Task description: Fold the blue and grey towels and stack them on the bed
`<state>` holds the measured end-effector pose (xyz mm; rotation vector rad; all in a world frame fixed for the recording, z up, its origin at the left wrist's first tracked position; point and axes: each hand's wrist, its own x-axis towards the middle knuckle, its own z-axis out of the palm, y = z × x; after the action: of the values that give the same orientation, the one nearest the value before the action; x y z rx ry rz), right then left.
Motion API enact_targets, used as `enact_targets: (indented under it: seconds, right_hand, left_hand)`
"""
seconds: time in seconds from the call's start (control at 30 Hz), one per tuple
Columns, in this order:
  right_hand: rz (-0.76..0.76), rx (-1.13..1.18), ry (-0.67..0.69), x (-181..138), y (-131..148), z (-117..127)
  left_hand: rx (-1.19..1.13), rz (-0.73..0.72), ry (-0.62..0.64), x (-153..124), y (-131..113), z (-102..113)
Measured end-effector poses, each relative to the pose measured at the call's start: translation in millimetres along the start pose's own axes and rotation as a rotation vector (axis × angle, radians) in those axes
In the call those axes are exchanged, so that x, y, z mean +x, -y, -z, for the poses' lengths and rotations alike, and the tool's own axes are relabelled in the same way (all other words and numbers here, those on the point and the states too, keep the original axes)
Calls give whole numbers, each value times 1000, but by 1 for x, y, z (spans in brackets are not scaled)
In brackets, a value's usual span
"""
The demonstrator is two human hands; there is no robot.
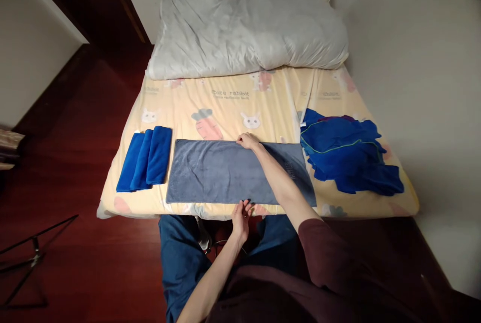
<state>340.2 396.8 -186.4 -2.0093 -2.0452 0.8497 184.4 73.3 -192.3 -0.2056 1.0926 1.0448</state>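
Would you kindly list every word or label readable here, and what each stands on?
"Cute rabbit": printed on the yellow bed sheet, near its middle.
Smaller line beneath it: too blurred to read.
Matching prints towards the sheet's left and right sides: too blurred to read.
Small mark on the grey towel, at its right end: too small to read.

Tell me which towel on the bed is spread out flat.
The grey towel in the middle, between the left hand and right hand; the folded blue towels lie left, the blue towel heap right.
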Motion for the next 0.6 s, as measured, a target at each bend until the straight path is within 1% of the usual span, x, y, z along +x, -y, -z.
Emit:
enact_targets:
  seconds: [0.1, 0.27, 0.43, 0.53, 0.6]
  right_hand:
    - [13, 88, -29, 1, -2, 7]
    - [53, 230, -119, 2, -2, 30]
    - [86, 395, -173, -12, 5, 43]
    - [113, 538, -208, -27, 15, 57]
    - [152, 634, -248, -39, 23, 74]
  left_hand:
    - [61, -60, 22, -5, -1, 1]
    - [186, -221, 74, -17, -5, 10]
    - [283, -355, 71, -29, -15, 8]
    - [352, -440, 85, -39, -31, 7]
    - [413, -496, 97, -45, -52, 8]
